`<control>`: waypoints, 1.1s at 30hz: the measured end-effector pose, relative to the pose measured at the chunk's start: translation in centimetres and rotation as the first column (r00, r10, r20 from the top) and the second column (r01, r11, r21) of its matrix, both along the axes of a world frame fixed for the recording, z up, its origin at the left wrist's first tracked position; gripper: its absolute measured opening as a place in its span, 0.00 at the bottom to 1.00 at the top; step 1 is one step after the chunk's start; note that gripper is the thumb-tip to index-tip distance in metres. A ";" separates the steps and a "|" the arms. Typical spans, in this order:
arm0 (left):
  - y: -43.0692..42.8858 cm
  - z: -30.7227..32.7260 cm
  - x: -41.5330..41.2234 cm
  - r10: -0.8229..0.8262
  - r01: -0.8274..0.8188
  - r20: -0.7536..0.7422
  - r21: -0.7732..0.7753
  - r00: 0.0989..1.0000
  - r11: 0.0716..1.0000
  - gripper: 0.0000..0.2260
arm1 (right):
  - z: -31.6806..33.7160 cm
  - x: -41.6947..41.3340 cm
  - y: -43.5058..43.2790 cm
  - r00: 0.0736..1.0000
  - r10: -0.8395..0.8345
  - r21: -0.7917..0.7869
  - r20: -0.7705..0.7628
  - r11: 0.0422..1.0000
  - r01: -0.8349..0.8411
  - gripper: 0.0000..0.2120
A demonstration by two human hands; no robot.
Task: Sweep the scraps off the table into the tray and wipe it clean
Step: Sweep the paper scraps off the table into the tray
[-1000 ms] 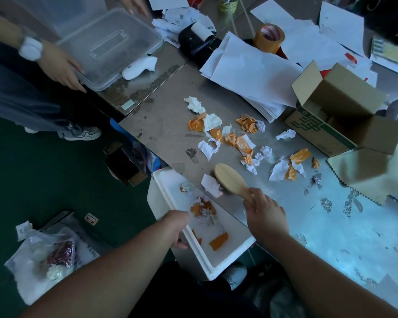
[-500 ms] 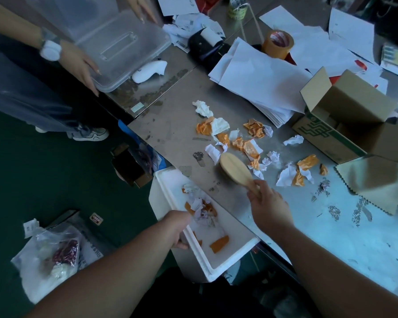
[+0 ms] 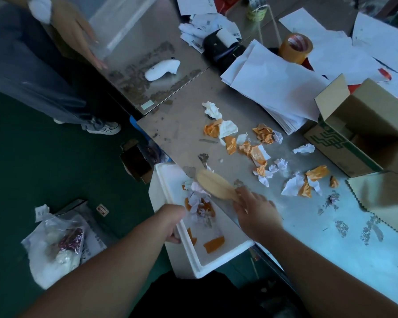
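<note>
My left hand [image 3: 172,222] grips the near-left rim of a white foam tray [image 3: 225,255] held against the metal table's [image 3: 308,237] edge. Several orange and white paper scraps lie inside the tray [image 3: 199,203]. My right hand [image 3: 255,212] holds a wooden brush [image 3: 213,183] by its handle, the brush head reaching over the tray's far end at the table edge. More orange and white scraps [image 3: 251,148] are scattered across the table's middle, with a further cluster [image 3: 306,183] to the right.
An open cardboard box [image 3: 363,131] and a yellow-green cloth [image 3: 386,198] sit at the right. A stack of white papers [image 3: 274,83], a tape roll [image 3: 295,48] and a black device [image 3: 218,47] lie behind. Another person's hand [image 3: 78,35] rests at a clear bin at the upper left. A plastic bag [image 3: 53,246] lies on the floor.
The brush reached out to the scraps on the table, then swept back over the tray's edge, pushing more white scraps in. The other person shifted the clear bin away.
</note>
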State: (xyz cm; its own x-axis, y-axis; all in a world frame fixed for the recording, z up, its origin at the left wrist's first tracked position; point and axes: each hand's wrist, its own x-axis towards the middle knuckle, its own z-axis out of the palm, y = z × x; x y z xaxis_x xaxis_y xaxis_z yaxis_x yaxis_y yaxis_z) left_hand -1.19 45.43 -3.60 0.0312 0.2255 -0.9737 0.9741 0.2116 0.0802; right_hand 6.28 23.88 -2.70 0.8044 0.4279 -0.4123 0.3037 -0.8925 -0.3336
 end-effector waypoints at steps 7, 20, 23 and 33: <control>-0.1 -0.2 0.1 -0.030 0.032 -0.054 0.043 0.998 0.999 0.14 | -0.5 2.4 -1.0 0.989 -0.134 0.116 0.070 0.985 0.125 0.12; 0.4 -0.8 0.5 -0.008 0.013 -0.055 0.100 0.998 0.995 0.13 | -0.1 4.7 -0.1 0.989 0.102 0.038 0.103 0.994 -0.106 0.12; 0.4 -0.8 0.6 -0.005 0.008 -0.043 0.090 0.999 0.996 0.14 | 0.0 7.8 0.3 0.981 -0.046 0.034 0.189 0.999 0.041 0.14; 0.2 -0.5 0.8 0.022 -0.016 -0.063 0.097 0.998 0.995 0.19 | 0.6 8.4 0.5 0.987 0.054 -0.101 0.153 0.994 -0.039 0.14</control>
State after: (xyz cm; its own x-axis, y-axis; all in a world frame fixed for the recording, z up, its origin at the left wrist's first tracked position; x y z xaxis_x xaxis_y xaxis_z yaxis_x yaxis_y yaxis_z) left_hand -0.35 45.64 -4.07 -0.0351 0.3186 -0.9473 0.9738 0.2239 0.0392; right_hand 14.67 24.39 -2.12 0.8421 0.4302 -0.3254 0.3869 -0.9021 -0.1913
